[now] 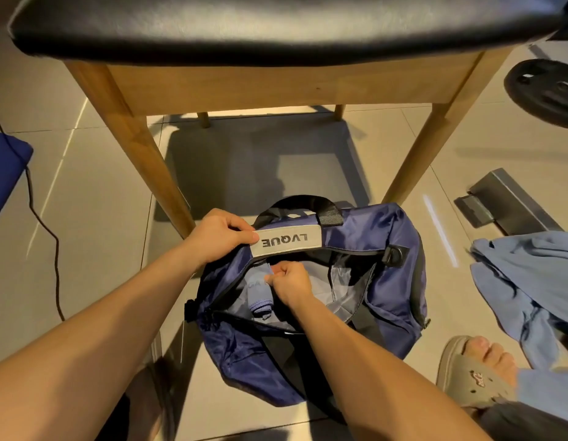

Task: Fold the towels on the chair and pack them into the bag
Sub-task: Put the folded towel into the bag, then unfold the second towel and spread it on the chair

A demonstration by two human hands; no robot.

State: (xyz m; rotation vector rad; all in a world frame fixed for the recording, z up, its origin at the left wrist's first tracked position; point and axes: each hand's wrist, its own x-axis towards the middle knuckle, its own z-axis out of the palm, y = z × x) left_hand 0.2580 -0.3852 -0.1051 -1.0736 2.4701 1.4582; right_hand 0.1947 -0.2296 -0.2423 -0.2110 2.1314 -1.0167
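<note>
Cable (57,265) trails over floor tiles near left edge. Left hand (219,237) pinches grey LVQUE label (286,240), holding navy bag (387,281) open; bag on floor just before chair (133,138) front legs. Right hand (289,281) inside bag, fingers curled round folded lilac towel (260,300). Light-blue cloth (531,281) crumpled on floor right of bag, beside slippered foot (480,364).

The bag (387,281) is navy cloth, slightly shiny; its label (287,240) matt grey. Above the bag: seat (276,23) glossy black, leather-like; legs (142,154) smooth wood. Beneath the bag: glossy floor tiles (95,218). Right of the bag: towel (531,275), matt soft cloth.
</note>
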